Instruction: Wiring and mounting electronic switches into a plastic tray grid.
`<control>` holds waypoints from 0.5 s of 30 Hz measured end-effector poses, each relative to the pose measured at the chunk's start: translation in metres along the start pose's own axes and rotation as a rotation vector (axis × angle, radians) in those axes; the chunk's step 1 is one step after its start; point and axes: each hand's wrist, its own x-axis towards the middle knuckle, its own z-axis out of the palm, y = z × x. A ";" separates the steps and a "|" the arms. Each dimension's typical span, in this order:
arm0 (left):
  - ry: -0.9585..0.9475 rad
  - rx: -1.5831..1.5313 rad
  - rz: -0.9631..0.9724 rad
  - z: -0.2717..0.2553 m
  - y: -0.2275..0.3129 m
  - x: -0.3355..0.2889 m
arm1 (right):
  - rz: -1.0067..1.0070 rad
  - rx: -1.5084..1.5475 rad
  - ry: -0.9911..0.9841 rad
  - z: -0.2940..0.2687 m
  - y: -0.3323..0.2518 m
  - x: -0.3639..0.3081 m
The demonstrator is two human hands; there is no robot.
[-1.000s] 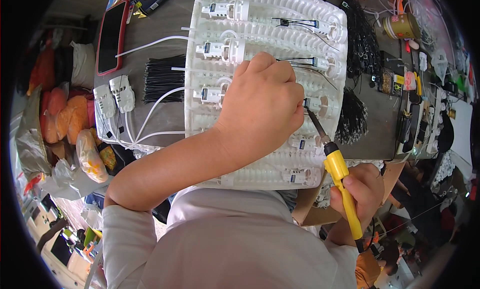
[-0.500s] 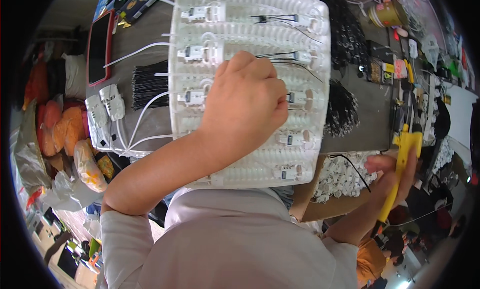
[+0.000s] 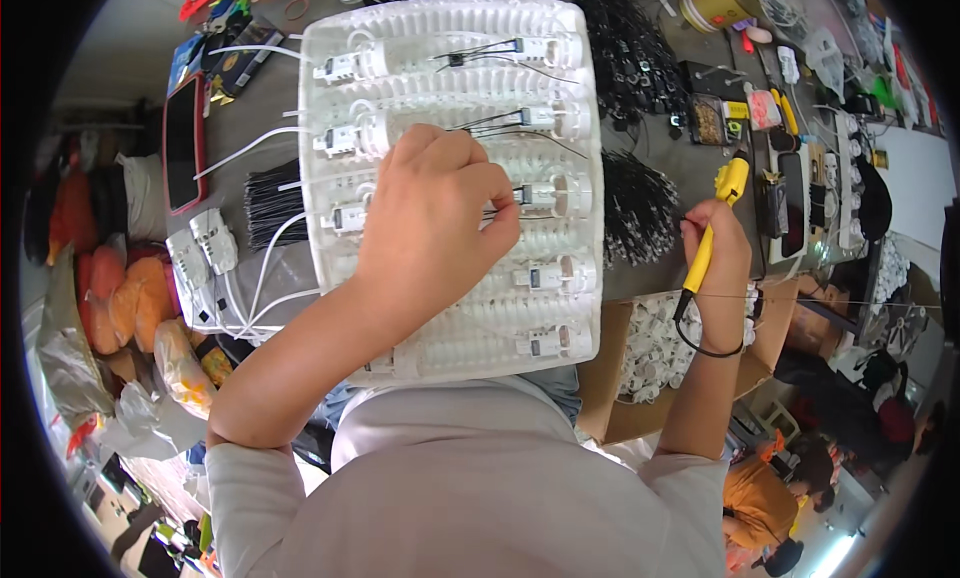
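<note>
A white ribbed tray [image 3: 450,363] lies in front of me, bearing two columns of small white plastic parts. Over its middle, my left hand [image 3: 430,213] is closed in a pinch, with thin black wires [image 3: 490,215] at its fingertips. Those wires lead to a white part [image 3: 550,195] in the third row of the right column. Two parts above it carry loose black wires [image 3: 500,124]. To the right of the tray, my right hand [image 3: 725,240] grips a yellow corded hand tool [image 3: 705,253], held upright with its thick end pointing away from me.
Black wire bundles [image 3: 640,213] lie right of the tray, and another bundle [image 3: 270,203] lies left. A cardboard box [image 3: 600,398] of white parts stands below right. At the left are a red-edged phone [image 3: 183,143] and white plugs [image 3: 212,240] with cords. A tin [image 3: 715,3] is at the far right.
My right hand has swung forward and inward with the yellow tool, from beside the box to beside the tray. My left hand stays over the third row. The whole view has shifted slightly.
</note>
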 end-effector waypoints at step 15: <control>0.106 0.188 -0.359 -0.127 -0.038 -0.052 | 0.222 0.061 -0.002 -0.020 0.012 -0.027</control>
